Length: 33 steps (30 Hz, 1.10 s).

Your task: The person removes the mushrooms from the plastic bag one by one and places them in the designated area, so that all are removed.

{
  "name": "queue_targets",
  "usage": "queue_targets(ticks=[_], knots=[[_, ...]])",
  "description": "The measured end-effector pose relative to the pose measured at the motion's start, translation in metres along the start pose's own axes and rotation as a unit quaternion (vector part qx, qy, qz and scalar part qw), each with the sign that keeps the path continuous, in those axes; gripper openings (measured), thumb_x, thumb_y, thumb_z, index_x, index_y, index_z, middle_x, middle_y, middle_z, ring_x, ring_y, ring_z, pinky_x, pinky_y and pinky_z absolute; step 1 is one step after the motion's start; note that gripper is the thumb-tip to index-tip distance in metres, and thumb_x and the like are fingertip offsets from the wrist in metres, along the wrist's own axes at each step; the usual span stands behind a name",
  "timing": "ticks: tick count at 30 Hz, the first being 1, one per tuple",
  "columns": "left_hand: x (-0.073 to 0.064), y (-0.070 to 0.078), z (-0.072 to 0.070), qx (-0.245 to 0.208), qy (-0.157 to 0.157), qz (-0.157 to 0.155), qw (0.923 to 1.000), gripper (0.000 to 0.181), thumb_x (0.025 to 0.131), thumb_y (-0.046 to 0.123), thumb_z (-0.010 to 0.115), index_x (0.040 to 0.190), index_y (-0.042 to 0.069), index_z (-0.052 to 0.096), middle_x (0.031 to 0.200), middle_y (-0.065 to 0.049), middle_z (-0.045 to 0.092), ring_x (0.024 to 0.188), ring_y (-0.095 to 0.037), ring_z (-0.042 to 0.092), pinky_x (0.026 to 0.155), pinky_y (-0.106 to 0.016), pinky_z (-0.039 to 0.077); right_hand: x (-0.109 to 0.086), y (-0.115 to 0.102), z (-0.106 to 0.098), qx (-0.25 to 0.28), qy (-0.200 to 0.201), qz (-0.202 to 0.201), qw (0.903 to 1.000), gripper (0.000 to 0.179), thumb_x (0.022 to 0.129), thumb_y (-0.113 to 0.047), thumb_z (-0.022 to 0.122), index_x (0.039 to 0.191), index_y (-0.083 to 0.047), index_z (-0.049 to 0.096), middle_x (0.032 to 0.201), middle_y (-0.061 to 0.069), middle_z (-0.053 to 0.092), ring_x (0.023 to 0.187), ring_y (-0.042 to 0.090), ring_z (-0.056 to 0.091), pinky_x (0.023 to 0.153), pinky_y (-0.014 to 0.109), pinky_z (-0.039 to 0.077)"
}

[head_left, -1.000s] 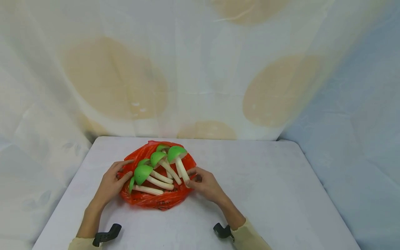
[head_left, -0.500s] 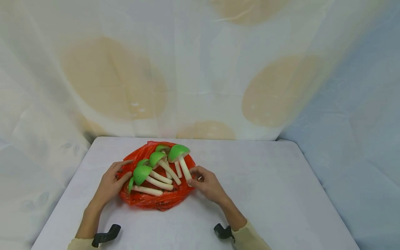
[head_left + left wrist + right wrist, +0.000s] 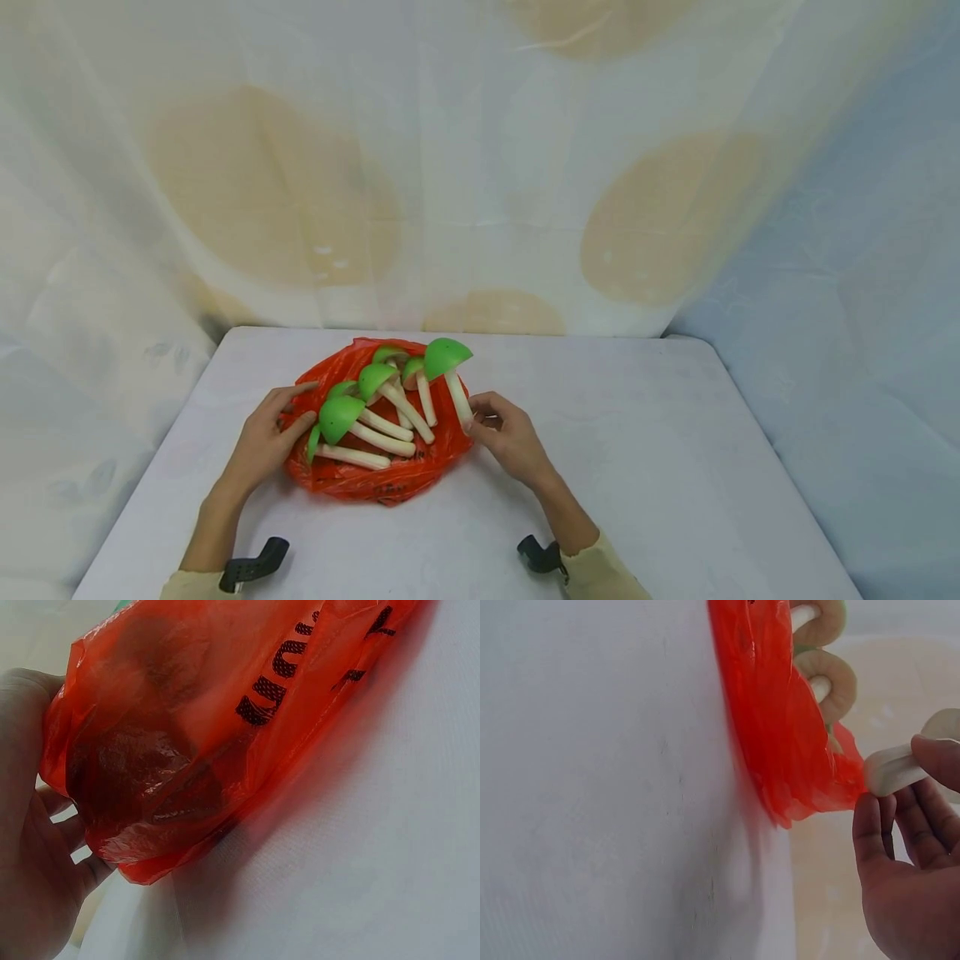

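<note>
A red plastic bag (image 3: 356, 486) with black print lies spread open on the table, with several mushrooms (image 3: 342, 419) that have green caps and long white stems inside it. My left hand (image 3: 262, 442) grips the bag's left edge, with fingers and thumb around the plastic (image 3: 172, 772). Between thumb and fingers, my right hand (image 3: 513, 442) pinches the stem end of one mushroom (image 3: 446, 357). This mushroom stands raised over the bag's right rim, cap upward and tilted left. In the right wrist view, its pale stem (image 3: 894, 769) shows close to the bag's edge.
A white-covered table (image 3: 637, 467) extends to the right of the bag. Behind it hangs a pale curtain (image 3: 480, 208) with tan patches. Black wrist devices (image 3: 255, 567) sit on both forearms near the sleeves.
My right hand has drawn the pinched mushroom up and to the right, from inside the bag to over its right rim. Another mushroom beneath it is now uncovered. My left hand stays in place.
</note>
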State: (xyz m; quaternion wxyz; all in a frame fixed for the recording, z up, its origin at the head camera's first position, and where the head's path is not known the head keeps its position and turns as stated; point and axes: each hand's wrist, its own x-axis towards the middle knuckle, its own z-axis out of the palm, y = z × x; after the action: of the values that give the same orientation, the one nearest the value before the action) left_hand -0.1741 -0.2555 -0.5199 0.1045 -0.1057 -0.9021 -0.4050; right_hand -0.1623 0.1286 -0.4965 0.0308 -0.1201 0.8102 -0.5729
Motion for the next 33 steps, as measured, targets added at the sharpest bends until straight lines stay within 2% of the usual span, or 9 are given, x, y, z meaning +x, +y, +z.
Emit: queue_targets(ticks=[5,10,14,21,27,33], knots=[[0.0,-0.001,0.0,0.0,-0.001,0.001,1.0,0.043,0.101,0.026,0.062,0.141,0.011,0.056,0.13,-0.015,0.056,0.119,-0.035,0.053,0.091,-0.057,0.043,0.0,-0.002,-0.002,0.005,0.008,0.01,0.9999,0.026,0.095,-0.014,0.068,0.121,-0.014,0.065,0.114,0.002,0.066,0.105,0.023,0.06,0.087,0.03,0.056],[0.0,0.001,0.0,0.0,-0.001,0.002,1.0,0.043,0.101,0.026,0.062,0.141,0.012,0.056,0.13,-0.014,0.057,0.117,-0.033,0.053,0.09,-0.056,0.043,0.0,0.002,-0.004,0.011,0.018,-0.002,0.9998,0.025,0.095,-0.02,0.069,0.12,-0.019,0.065,0.114,-0.002,0.066,0.105,0.021,0.061,0.089,0.03,0.055],[0.0,0.002,0.0,-0.009,0.0,0.006,0.9999,0.043,0.1,0.024,0.063,0.141,0.012,0.056,0.13,-0.016,0.057,0.12,-0.036,0.052,0.092,-0.058,0.042,-0.001,0.003,-0.007,0.013,0.025,-0.008,0.9996,0.027,0.095,-0.022,0.069,0.121,-0.018,0.064,0.115,-0.001,0.066,0.105,0.021,0.062,0.089,0.031,0.056],[0.002,0.001,0.0,-0.01,-0.002,0.003,0.9999,0.044,0.1,0.025,0.063,0.141,0.012,0.055,0.133,-0.016,0.056,0.125,-0.037,0.051,0.096,-0.061,0.042,0.0,0.002,-0.011,0.011,0.041,0.005,0.9991,0.031,0.094,-0.014,0.071,0.124,-0.016,0.061,0.116,0.003,0.066,0.106,0.023,0.063,0.089,0.035,0.056],[0.001,0.002,-0.001,-0.005,-0.007,-0.003,1.0,0.044,0.101,0.027,0.062,0.142,0.013,0.055,0.134,-0.016,0.055,0.122,-0.037,0.051,0.095,-0.062,0.042,-0.005,-0.014,-0.015,0.015,0.043,0.024,0.9987,0.03,0.092,-0.006,0.071,0.121,-0.006,0.061,0.113,0.01,0.065,0.105,0.031,0.062,0.087,0.034,0.056],[0.001,0.002,0.0,-0.006,-0.004,0.001,1.0,0.044,0.101,0.025,0.063,0.141,0.011,0.055,0.133,-0.017,0.056,0.123,-0.038,0.051,0.096,-0.062,0.042,-0.011,-0.025,-0.017,0.03,0.055,0.019,0.9979,0.028,0.091,-0.003,0.07,0.117,-0.004,0.061,0.108,0.01,0.065,0.102,0.029,0.061,0.08,0.029,0.057]])
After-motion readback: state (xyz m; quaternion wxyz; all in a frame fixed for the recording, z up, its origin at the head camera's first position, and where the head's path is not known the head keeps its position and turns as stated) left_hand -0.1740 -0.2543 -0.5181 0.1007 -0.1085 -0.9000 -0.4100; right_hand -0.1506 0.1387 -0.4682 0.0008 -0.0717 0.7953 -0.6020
